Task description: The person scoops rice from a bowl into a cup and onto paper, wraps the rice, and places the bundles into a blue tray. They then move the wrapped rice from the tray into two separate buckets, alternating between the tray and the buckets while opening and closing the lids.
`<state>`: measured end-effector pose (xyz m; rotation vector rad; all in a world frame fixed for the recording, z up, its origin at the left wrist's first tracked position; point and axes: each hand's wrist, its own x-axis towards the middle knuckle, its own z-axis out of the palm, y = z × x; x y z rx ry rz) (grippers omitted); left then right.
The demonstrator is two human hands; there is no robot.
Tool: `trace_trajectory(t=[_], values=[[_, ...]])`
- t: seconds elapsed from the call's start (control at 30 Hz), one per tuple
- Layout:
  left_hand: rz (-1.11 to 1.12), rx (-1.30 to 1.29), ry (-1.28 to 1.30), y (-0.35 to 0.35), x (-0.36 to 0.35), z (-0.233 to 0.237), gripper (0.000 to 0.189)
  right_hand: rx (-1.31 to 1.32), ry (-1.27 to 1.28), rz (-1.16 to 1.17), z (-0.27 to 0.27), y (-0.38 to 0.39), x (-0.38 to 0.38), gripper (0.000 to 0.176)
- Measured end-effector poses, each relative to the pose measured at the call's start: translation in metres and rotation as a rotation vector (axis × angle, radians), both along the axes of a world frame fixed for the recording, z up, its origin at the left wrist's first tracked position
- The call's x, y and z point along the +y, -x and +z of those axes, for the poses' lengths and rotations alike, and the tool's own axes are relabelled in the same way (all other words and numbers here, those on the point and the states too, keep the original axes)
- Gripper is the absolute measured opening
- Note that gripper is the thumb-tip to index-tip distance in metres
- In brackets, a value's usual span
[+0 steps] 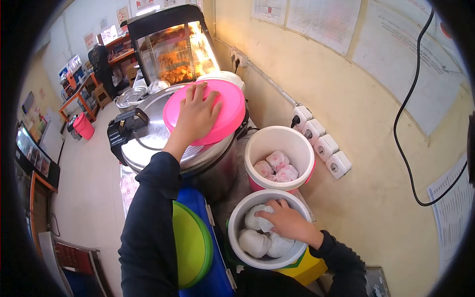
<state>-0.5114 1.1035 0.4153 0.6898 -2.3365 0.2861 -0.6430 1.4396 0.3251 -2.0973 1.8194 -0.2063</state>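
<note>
My left hand (196, 115) lies with fingers spread on top of a round pink lid (230, 111), which rests over a large steel pot (148, 148) with black handles. My right hand (287, 221) reaches into a round pale bucket (236, 247), its fingers closed on a white wrapped packet (265, 216). More white wrapped bundles (254, 243) sit around it in the same bucket. Just behind stands a white-lined pink bucket (255, 143) holding several packets in red-printed white paper (277, 160).
A green lid (190, 245) lies on a blue cooler box (217, 242) by my left forearm. A lit glass display warmer (173, 49) stands behind the pot. Wall sockets (325, 147) and a hanging black cable (403, 114) are at the right. A pink bin (83, 126) stands on the floor.
</note>
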Motion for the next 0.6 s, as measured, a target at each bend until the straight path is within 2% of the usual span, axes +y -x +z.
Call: trace_trajectory(t=[0.13,0.23,0.33,0.43,0.6], values=[[-0.011,0.023,-0.009,-0.002,0.003,0.001,0.038,-0.134,-0.087,-0.104,0.027,0.004,0.009,0.064],[-0.025,0.025,-0.038,-0.002,0.004,0.004,0.039,-0.368,-0.074,-0.140,0.040,0.004,0.024,0.065],[-0.032,0.026,-0.075,-0.001,0.007,0.008,0.041,-0.155,0.183,-0.096,-0.020,-0.043,0.042,0.073],[-0.025,0.033,-0.103,-0.002,0.008,0.011,0.045,-0.170,0.145,-0.153,-0.009,-0.046,0.041,0.079],[-0.073,0.003,-0.199,-0.002,0.004,0.016,0.050,-0.122,0.090,-0.281,0.005,-0.047,0.035,0.071]])
